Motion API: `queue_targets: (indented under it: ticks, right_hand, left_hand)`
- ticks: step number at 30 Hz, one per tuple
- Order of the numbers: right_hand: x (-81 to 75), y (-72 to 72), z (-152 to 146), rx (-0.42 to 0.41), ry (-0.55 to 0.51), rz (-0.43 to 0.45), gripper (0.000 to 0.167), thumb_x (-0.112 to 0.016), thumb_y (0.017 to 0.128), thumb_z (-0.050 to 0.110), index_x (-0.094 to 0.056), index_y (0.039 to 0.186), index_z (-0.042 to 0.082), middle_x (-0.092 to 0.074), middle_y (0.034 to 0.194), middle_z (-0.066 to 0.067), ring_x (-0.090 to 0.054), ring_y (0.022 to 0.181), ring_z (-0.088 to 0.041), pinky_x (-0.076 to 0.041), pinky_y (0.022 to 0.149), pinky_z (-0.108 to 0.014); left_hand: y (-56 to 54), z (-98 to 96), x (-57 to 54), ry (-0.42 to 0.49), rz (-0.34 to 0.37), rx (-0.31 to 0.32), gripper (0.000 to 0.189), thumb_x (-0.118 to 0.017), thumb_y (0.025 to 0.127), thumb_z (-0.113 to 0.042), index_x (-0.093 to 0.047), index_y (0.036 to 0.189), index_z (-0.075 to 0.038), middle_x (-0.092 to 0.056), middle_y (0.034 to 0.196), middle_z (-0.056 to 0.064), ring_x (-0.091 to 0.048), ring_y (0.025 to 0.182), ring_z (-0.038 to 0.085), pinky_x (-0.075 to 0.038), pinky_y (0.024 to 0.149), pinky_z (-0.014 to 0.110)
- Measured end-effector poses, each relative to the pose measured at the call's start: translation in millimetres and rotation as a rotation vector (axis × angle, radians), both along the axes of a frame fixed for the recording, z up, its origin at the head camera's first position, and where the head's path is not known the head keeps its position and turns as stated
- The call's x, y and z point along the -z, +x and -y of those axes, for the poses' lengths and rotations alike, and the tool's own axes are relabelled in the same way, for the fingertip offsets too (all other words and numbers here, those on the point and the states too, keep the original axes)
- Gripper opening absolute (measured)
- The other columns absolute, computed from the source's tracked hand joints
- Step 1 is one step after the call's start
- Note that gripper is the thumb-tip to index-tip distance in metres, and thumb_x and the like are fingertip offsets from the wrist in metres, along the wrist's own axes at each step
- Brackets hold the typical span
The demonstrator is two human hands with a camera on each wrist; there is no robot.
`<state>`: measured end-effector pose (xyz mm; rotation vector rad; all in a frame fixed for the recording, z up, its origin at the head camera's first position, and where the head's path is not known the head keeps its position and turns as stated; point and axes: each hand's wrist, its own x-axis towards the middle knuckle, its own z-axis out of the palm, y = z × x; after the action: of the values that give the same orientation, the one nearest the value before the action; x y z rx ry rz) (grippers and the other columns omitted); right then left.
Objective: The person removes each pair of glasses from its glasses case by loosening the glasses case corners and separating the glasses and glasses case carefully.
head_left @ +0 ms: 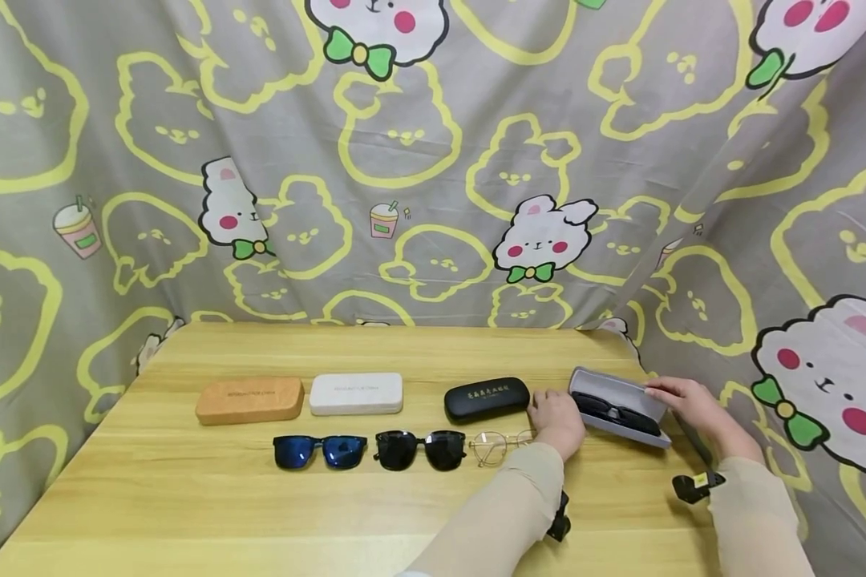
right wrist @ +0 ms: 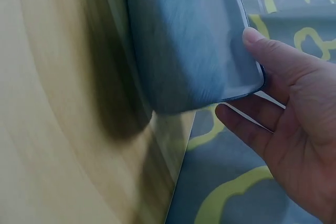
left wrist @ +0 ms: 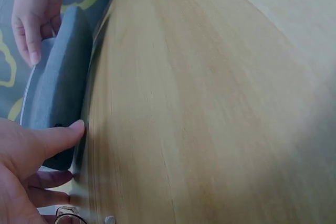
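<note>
At the right of the table, a grey glasses case (head_left: 653, 437) stands open and tilted, with dark sunglasses (head_left: 613, 413) lying inside it. My right hand (head_left: 700, 409) pinches its right end; in the right wrist view the thumb lies on the rim and fingers (right wrist: 247, 124) reach behind. Beside the case's left end is my left hand (head_left: 557, 421), its fingers extended, nearly straight, in the left wrist view; whether it touches the case is unclear. A black glasses case (head_left: 487, 398) lies just left of that hand. Wire-framed glasses (head_left: 491, 449) are partly covered by the left wrist.
Farther left stand an orange-brown case (head_left: 248, 401) and a white case (head_left: 356, 394). In front of them lie blue-lensed sunglasses (head_left: 320, 453) and black sunglasses (head_left: 420, 450). A patterned curtain (head_left: 418, 176) surrounds the back and sides of the wooden table (head_left: 224, 513).
</note>
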<state>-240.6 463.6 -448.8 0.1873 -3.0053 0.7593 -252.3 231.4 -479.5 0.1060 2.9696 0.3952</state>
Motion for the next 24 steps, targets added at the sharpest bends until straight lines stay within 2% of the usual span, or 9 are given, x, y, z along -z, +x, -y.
queue_targets:
  ticks: [2, 7, 13, 24]
  right_hand:
    - [-1.7, -0.1, 1.6, 0.000, -0.003, 0.003, 0.035, -0.057, 0.099, 0.030, -0.069, 0.116, 0.003, -0.064, 0.122, -0.026, -0.044, 0.092, 0.017, -0.050, 0.075, -0.027]
    - [-4.0, -0.1, 4.2, 0.002, -0.008, 0.004, 0.035, -0.057, 0.099, 0.030, -0.068, 0.117, 0.003, -0.063, 0.124, -0.026, -0.045, 0.093, 0.015, -0.049, 0.074, -0.025]
    - [-4.4, -1.8, 5.8, -0.001, -0.006, -0.005, 0.035, -0.056, 0.099, 0.031, -0.068, 0.117, 0.003, -0.066, 0.119, -0.023, -0.049, 0.091, 0.011, -0.049, 0.069, -0.027]
    - [-6.1, -4.3, 6.9, 0.012, 0.014, -0.047, 0.035, -0.059, 0.098, 0.031, -0.067, 0.118, 0.003, -0.069, 0.115, -0.020, -0.049, 0.086, 0.012, -0.047, 0.068, -0.023]
  left_hand:
    - [0.0, 0.7, -1.2, 0.000, 0.012, 0.000, 0.066, -0.080, 0.069, -0.059, -0.061, 0.125, -0.031, -0.061, 0.122, -0.010, -0.049, 0.119, 0.015, -0.046, 0.100, 0.036]
    - [1.6, 1.7, -4.3, -0.014, 0.024, -0.001, 0.078, -0.083, 0.057, -0.067, -0.061, 0.124, -0.032, -0.060, 0.121, -0.011, -0.048, 0.120, 0.013, -0.046, 0.098, 0.034]
    - [3.6, 3.3, -7.5, -0.062, 0.045, 0.013, 0.083, -0.080, 0.055, -0.072, -0.058, 0.126, -0.034, -0.059, 0.120, -0.012, -0.048, 0.118, 0.012, -0.046, 0.096, 0.032]
    - [1.8, 7.7, -6.7, -0.014, 0.031, 0.015, 0.081, -0.082, 0.053, -0.072, -0.061, 0.121, -0.033, -0.062, 0.115, -0.012, -0.051, 0.115, 0.013, -0.048, 0.093, 0.030]
